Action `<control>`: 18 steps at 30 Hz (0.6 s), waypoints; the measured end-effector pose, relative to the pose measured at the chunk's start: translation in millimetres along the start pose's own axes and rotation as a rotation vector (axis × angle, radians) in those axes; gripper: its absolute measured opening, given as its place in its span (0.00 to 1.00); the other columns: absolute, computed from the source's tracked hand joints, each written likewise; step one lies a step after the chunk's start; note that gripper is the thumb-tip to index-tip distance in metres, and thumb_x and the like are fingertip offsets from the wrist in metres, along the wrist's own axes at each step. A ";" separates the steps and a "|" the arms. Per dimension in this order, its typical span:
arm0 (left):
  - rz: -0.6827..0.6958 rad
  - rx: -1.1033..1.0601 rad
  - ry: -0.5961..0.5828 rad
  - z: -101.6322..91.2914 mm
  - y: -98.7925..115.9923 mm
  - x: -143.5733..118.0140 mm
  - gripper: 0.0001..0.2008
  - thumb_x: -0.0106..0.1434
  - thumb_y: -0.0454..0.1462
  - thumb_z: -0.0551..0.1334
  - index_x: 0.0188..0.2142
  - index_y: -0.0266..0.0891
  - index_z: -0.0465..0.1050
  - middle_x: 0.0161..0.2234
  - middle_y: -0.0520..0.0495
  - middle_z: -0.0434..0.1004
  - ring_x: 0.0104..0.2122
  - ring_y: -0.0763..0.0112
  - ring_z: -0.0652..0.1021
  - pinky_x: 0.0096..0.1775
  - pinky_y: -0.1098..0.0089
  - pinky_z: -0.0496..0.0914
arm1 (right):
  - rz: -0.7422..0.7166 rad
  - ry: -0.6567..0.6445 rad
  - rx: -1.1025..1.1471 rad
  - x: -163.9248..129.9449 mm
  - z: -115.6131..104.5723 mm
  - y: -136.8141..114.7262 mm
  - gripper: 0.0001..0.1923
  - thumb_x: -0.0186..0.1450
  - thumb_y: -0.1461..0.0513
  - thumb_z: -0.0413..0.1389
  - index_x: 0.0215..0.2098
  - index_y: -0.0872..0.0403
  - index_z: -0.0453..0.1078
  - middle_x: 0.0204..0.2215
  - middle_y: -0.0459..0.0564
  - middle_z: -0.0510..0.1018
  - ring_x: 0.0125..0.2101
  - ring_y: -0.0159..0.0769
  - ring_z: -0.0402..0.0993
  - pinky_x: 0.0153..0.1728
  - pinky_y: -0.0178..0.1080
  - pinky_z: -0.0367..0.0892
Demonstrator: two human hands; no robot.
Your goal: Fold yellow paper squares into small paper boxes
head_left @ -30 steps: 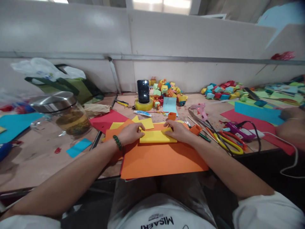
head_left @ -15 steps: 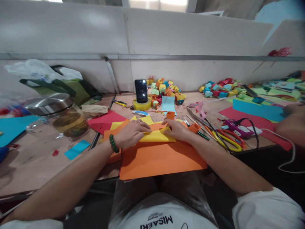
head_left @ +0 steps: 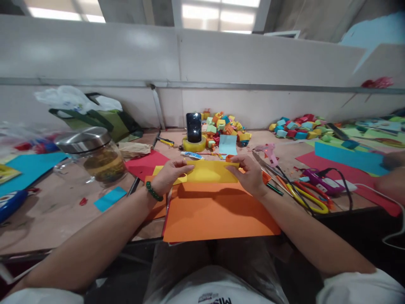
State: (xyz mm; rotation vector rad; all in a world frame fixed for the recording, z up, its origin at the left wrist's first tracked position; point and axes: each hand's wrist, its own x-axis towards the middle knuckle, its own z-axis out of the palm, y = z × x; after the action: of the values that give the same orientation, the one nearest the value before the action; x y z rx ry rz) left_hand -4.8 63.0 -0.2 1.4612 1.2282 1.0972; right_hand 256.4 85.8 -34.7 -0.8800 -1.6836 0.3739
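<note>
My left hand (head_left: 169, 175) and my right hand (head_left: 249, 173) each pinch one end of a folded yellow paper strip (head_left: 211, 172), holding it lifted a little above a large orange sheet (head_left: 215, 211) on the table (head_left: 57, 211). A green bead bracelet (head_left: 153, 191) sits on my left wrist. More yellow and orange sheets lie under my left hand.
A glass jar with a steel lid (head_left: 95, 156) stands at the left. A phone (head_left: 193, 127) rests in a yellow tape roll (head_left: 193, 145). Piles of small coloured paper cubes (head_left: 226, 124) lie at the back. Scissors (head_left: 305, 198) and glue guns (head_left: 267, 150) lie right. Another person's arm (head_left: 390, 181) is at far right.
The yellow strip was pressed flat on the orange sheet; both hands have now lifted it off the sheet by its ends. The camera view has shifted slightly.
</note>
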 end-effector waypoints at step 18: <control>0.188 0.078 0.071 1.2 3.6 -4.0 0.15 0.50 0.46 0.65 0.20 0.37 0.71 0.21 0.52 0.69 0.25 0.73 0.67 0.29 0.71 0.63 | 0.094 -0.058 0.043 3.5 0.4 -6.1 0.16 0.58 0.50 0.60 0.38 0.51 0.68 0.31 0.48 0.76 0.29 0.35 0.72 0.31 0.39 0.70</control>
State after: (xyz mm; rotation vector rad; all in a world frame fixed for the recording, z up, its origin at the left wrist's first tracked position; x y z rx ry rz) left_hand -3.5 58.6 2.8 1.6356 1.2128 1.2485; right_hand 253.5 84.4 -28.4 -0.9264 -1.6846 0.5027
